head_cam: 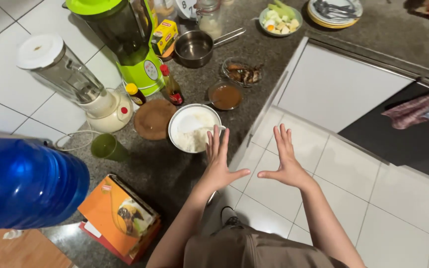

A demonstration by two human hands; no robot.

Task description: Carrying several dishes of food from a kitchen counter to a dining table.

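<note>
My left hand (219, 161) is held flat with fingers spread at the edge of the dark granite counter (175, 168), fingertips just beside a white bowl of rice (194, 128) with a white spoon in it. My right hand (286, 160) is spread flat too, over the white tiled floor (373, 208), holding nothing. The two thumbs point at each other with a small gap between them.
On the counter stand a green blender (130, 44), a clear blender with a white base (75, 84), two sauce bottles (172, 87), a wooden board (153, 119), a green cup (107, 147), a steel pot (193, 48), bowls of sauce (225, 96) and food, and books (120, 216). A blue jug (23, 181) sits at the left.
</note>
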